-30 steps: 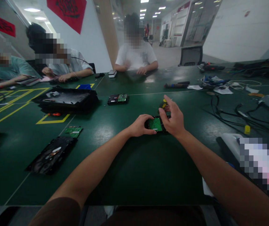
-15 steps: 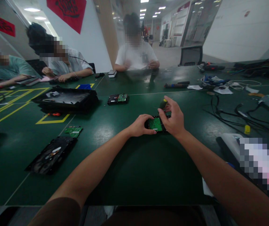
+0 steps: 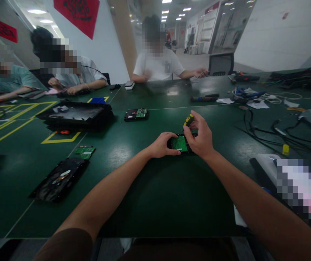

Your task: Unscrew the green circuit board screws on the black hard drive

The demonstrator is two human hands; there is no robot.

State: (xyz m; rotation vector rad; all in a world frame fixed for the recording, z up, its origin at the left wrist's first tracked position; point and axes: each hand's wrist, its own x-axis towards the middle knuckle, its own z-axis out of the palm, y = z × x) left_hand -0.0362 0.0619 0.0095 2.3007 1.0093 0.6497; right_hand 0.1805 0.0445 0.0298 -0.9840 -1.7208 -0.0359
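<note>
The green worktop carries, near its middle, what looks like screw work; to the left, well apart from both hands, sits a black tray; nearer the person lies a flat black unit; the left hand pinches the left end of a hard drive between thumb and fingers, the drive lying on the worktop, green side up; the right hand, bent over the drive's right end, hides that end and so blocks the view; farther off to the left rests a second drive, touching neither hand; a loose circuit board lies by the flat unit's far end; the right hand's thumb and fingers pinch a tilted screwdriver, its tip out of sight; the next move seems to call for a firm hold on the drive and a squarely seated tip while the handle is turned.
</note>
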